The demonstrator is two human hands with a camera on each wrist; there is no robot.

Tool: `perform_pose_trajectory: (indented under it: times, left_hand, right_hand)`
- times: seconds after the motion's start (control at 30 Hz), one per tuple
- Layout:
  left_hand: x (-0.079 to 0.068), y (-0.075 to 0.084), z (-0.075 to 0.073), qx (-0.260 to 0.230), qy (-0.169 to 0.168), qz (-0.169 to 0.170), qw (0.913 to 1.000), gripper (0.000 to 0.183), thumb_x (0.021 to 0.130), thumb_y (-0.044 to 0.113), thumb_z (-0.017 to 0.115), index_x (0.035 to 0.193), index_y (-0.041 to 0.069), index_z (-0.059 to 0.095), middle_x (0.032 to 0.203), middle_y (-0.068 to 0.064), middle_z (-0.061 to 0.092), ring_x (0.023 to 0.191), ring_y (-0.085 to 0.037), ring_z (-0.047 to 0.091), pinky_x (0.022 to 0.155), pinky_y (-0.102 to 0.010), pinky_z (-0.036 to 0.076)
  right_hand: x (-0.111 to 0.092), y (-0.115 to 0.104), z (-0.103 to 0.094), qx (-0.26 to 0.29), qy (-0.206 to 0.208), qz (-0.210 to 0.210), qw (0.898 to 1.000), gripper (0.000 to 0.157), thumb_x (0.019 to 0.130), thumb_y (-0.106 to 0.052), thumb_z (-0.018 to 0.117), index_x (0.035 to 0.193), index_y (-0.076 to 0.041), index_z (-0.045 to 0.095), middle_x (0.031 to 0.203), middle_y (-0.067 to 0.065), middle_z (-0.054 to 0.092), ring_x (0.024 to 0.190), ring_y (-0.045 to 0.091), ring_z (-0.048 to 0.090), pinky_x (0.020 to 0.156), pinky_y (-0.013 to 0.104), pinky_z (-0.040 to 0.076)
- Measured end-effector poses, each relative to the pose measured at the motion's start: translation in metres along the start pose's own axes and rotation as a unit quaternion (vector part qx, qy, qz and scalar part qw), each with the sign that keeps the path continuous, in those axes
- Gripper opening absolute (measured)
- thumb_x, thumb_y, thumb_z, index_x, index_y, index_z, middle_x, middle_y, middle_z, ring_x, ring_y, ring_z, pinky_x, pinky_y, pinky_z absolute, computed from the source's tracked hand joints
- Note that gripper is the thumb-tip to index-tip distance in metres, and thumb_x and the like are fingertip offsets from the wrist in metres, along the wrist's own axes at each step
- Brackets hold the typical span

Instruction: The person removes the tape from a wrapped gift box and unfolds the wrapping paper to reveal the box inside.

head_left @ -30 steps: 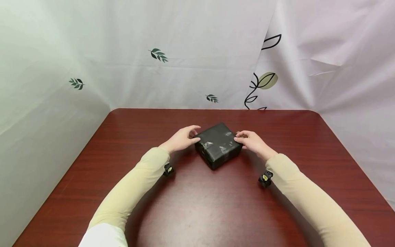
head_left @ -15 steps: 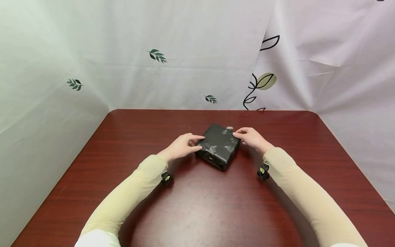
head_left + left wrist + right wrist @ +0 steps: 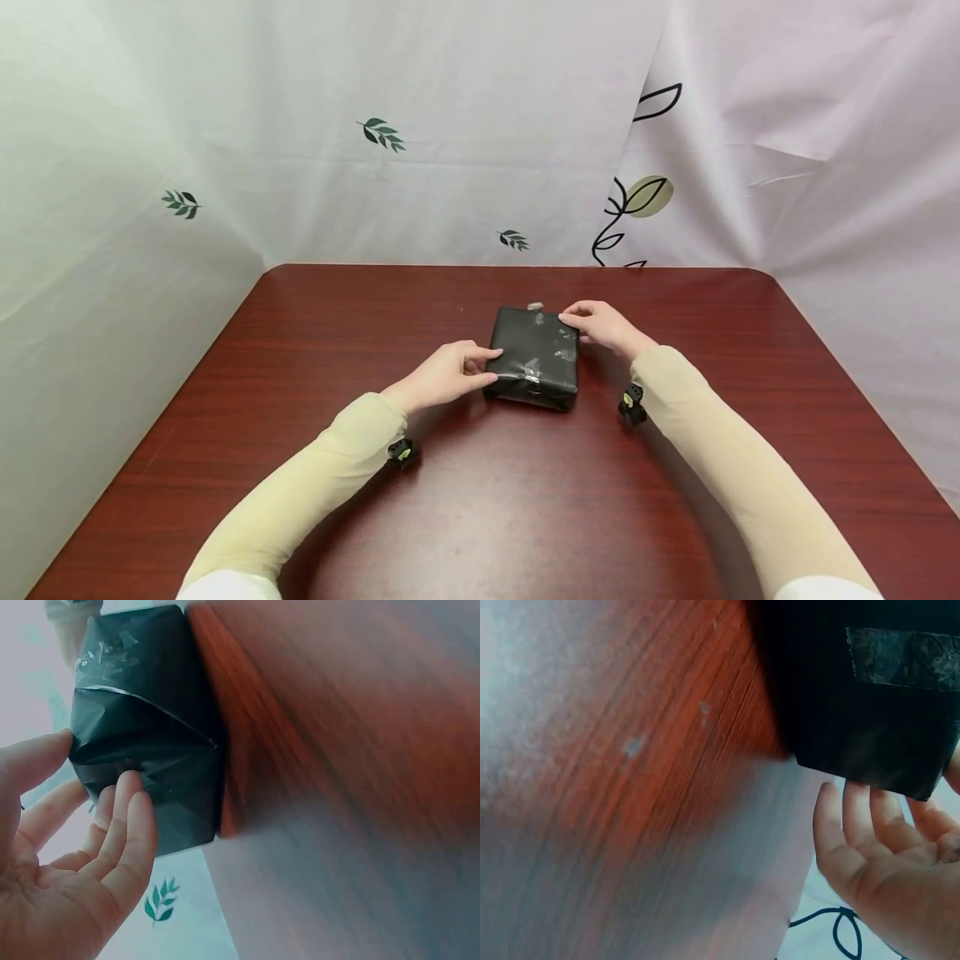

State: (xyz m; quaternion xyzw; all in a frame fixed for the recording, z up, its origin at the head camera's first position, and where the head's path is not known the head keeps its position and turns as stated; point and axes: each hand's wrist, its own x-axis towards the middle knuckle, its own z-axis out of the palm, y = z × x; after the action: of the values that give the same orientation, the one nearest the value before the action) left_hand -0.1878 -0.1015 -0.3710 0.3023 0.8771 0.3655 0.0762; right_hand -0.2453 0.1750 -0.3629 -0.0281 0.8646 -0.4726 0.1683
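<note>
A box wrapped in black paper (image 3: 525, 342), with shiny patches of clear tape, lies on the dark red table, its folded end toward the person. My left hand (image 3: 450, 373) holds its left side, thumb and index finger at the top edge. In the left wrist view the other fingers (image 3: 139, 817) bend against the folded end. At the far right corner my right hand (image 3: 603, 325) grips the box, thumb on the top edge. The right wrist view shows its fingers (image 3: 859, 814) bent around the box's end, near a side with a tape strip (image 3: 904, 660).
The wood-grain table (image 3: 480, 500) reaches to a white curtain (image 3: 450, 192) printed with leaves, which hangs behind and at both sides. A small black camera sits on the left wrist (image 3: 402, 452) and another on the right wrist (image 3: 632, 405).
The box has turned counterclockwise on the table, its near corner swinging right. The left hand has moved toward the person, and the right hand slightly away and to the left.
</note>
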Motion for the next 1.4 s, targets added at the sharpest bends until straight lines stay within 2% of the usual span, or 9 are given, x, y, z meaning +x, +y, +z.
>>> perform_pose_trajectory:
  times: [0.33, 0.5, 0.6, 0.7, 0.83, 0.97, 1.13, 1.27, 1.4]
  left_hand:
    - [-0.006, 0.009, 0.000, 0.007, -0.029, 0.006, 0.9995, 0.040, 0.090, 0.015, 0.065, 0.128, 0.005, 0.059, 0.088, -0.003, 0.060, 0.080, -0.010, 0.056, 0.076, -0.023, 0.049]
    - [0.008, 0.010, -0.006, 0.018, 0.031, -0.022, 0.9991, 0.038, 0.090, 0.017, 0.065, 0.125, 0.006, 0.059, 0.086, -0.004, 0.061, 0.080, -0.015, 0.057, 0.074, -0.029, 0.046]
    - [0.022, 0.009, -0.009, 0.012, 0.066, -0.037, 0.9971, 0.043, 0.089, 0.019, 0.066, 0.128, 0.004, 0.056, 0.103, -0.012, 0.060, 0.096, -0.025, 0.057, 0.085, -0.037, 0.047]
    - [0.037, 0.007, -0.008, 0.005, 0.072, -0.050, 0.9961, 0.053, 0.088, 0.022, 0.068, 0.134, 0.003, 0.050, 0.123, -0.018, 0.054, 0.116, -0.030, 0.052, 0.098, -0.042, 0.042]
    - [0.055, 0.005, -0.006, 0.019, 0.058, -0.054, 0.9967, 0.063, 0.086, 0.028, 0.071, 0.138, 0.002, 0.045, 0.135, -0.019, 0.048, 0.127, -0.030, 0.044, 0.106, -0.041, 0.035]
    - [0.065, 0.004, -0.002, 0.043, 0.030, -0.026, 0.9983, 0.068, 0.083, 0.032, 0.073, 0.139, 0.004, 0.045, 0.137, -0.017, 0.048, 0.128, -0.028, 0.043, 0.107, -0.040, 0.034]
    - [0.067, 0.005, 0.003, 0.099, -0.014, 0.007, 0.9950, 0.077, 0.074, 0.043, 0.079, 0.139, 0.016, 0.049, 0.140, -0.013, 0.043, 0.129, -0.029, 0.037, 0.105, -0.042, 0.035]
    - [0.066, 0.007, 0.006, 0.146, -0.046, 0.006, 0.9881, 0.079, 0.071, 0.053, 0.077, 0.139, 0.025, 0.049, 0.146, -0.013, 0.035, 0.134, -0.028, 0.030, 0.105, -0.041, 0.036]
    - [0.065, 0.008, 0.008, 0.160, -0.066, 0.003, 0.9849, 0.079, 0.073, 0.057, 0.073, 0.141, 0.030, 0.045, 0.149, -0.012, 0.031, 0.136, -0.025, 0.026, 0.104, -0.040, 0.037]
  right_hand:
    - [0.007, -0.002, 0.001, 0.006, -0.028, -0.012, 1.000, 0.034, 0.098, -0.024, 0.052, 0.121, 0.001, 0.057, 0.105, 0.007, 0.058, 0.084, 0.009, 0.053, 0.082, 0.030, 0.048]
    - [0.007, -0.003, 0.000, 0.004, -0.025, -0.014, 1.000, 0.034, 0.099, -0.024, 0.052, 0.121, 0.001, 0.057, 0.103, 0.006, 0.057, 0.084, 0.009, 0.053, 0.082, 0.030, 0.048]
    - [0.007, -0.003, 0.000, 0.005, -0.021, -0.013, 1.000, 0.033, 0.099, -0.023, 0.052, 0.120, 0.001, 0.057, 0.100, 0.004, 0.058, 0.082, 0.008, 0.053, 0.079, 0.028, 0.048]
    - [0.007, -0.003, 0.000, 0.007, -0.021, -0.012, 1.000, 0.033, 0.098, -0.023, 0.052, 0.120, 0.002, 0.057, 0.098, 0.004, 0.058, 0.082, 0.007, 0.053, 0.079, 0.028, 0.048]
    - [0.008, -0.002, 0.002, 0.009, -0.023, -0.009, 1.000, 0.034, 0.098, -0.024, 0.053, 0.119, 0.002, 0.058, 0.102, 0.006, 0.058, 0.084, 0.009, 0.053, 0.081, 0.029, 0.048]
    - [0.009, -0.001, 0.002, 0.010, -0.023, -0.005, 1.000, 0.034, 0.098, -0.025, 0.053, 0.120, 0.000, 0.058, 0.108, 0.009, 0.058, 0.086, 0.010, 0.054, 0.083, 0.030, 0.048]
    - [0.010, 0.001, 0.001, 0.006, -0.024, -0.008, 1.000, 0.034, 0.098, -0.026, 0.052, 0.121, 0.000, 0.058, 0.112, 0.012, 0.057, 0.087, 0.012, 0.055, 0.084, 0.031, 0.048]
    - [0.009, 0.000, 0.001, 0.003, -0.024, -0.004, 1.000, 0.034, 0.099, -0.026, 0.051, 0.122, -0.001, 0.058, 0.117, 0.014, 0.056, 0.091, 0.015, 0.055, 0.087, 0.034, 0.048]
    - [0.008, 0.000, 0.001, 0.003, -0.023, -0.003, 1.000, 0.035, 0.099, -0.026, 0.051, 0.122, -0.001, 0.057, 0.120, 0.016, 0.055, 0.095, 0.018, 0.055, 0.091, 0.038, 0.047]
